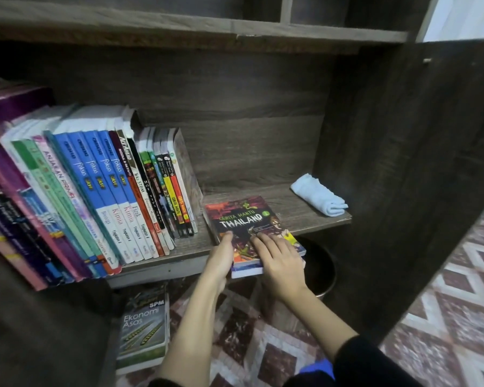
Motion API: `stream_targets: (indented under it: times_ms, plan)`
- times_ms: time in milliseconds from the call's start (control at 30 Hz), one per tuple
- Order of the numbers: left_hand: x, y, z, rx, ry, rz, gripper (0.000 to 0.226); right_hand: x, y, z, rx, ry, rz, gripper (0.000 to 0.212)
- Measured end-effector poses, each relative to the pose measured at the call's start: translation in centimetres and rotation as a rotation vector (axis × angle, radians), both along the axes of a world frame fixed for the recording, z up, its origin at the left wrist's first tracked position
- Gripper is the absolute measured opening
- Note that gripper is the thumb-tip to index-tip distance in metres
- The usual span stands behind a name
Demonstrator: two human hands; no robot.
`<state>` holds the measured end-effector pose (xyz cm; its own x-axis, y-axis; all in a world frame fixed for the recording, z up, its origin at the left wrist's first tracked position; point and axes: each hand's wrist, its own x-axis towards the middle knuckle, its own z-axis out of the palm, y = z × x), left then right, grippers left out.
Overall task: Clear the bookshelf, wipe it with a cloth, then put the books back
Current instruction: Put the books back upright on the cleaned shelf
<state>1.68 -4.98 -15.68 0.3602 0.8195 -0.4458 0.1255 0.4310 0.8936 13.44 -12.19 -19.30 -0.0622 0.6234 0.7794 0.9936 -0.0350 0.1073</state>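
Dark wooden bookshelf [375, 163] fills your view, and on its lower shelf board [296, 210] lies the Thailand book [241, 216], face up, its near end jutting past the board's front edge. It sits on top of at least one other flat book, whose pale page edges show under its near end.

Your left grip [221, 258] is at the left edge of the Thailand book. The thumb [229, 236] is laid on the cover just below the title. The other fingers are tucked out of sight under that edge, so the grip pinches the book from the side. Your right grip [278, 255] rests flat on the cover's near right corner, with fingers [263, 238] spread and only lightly bent, holding nothing.

Just left of the Thailand book stands a row of books [109, 191], spines out and leaning left. Well to its right, at the far end of the same board, lies a folded pale blue cloth [319, 195], apart from both grips. Below the Thailand book, under the board, a dark round bin [319, 263] is partly visible. Lower left of it, an economics book [143, 328] lies on the patterned floor [444, 317].
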Motion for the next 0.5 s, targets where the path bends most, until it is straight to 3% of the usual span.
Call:
stream_targets:
  times_ms: [67,133,200,233,300,400,500]
  plan:
    - [0.2,0.3,-0.6,0.036,0.041,-0.014,0.055,0.7,0.1,-0.2,0.014,-0.018,0.047,0.042]
    - [0.6,0.2,0.0,0.086,0.02,-0.01,0.068,1.5,0.0,0.1,0.041,0.004,0.089,0.06]
    - [0.8,0.1,1.2,0.12,-0.031,-0.022,0.087,1.7,0.3,1.2,0.08,0.12,0.113,0.071]
    - [1.1,0.0,1.9,0.125,-0.087,-0.02,0.091,1.8,0.4,1.9,0.124,0.206,0.106,0.066]
    - [1.6,0.2,3.1,0.13,-0.169,0.002,0.072,1.2,0.3,3.9,0.217,0.429,0.077,0.049]
    - [1.9,0.4,3.6,0.084,-0.137,0.021,0.043,0.0,-0.1,7.0,0.243,0.902,0.041,0.043]
    - [2.2,0.6,3.0,0.037,-0.062,0.018,0.04,-0.2,0.7,8.7,0.248,1.22,-0.021,0.032]
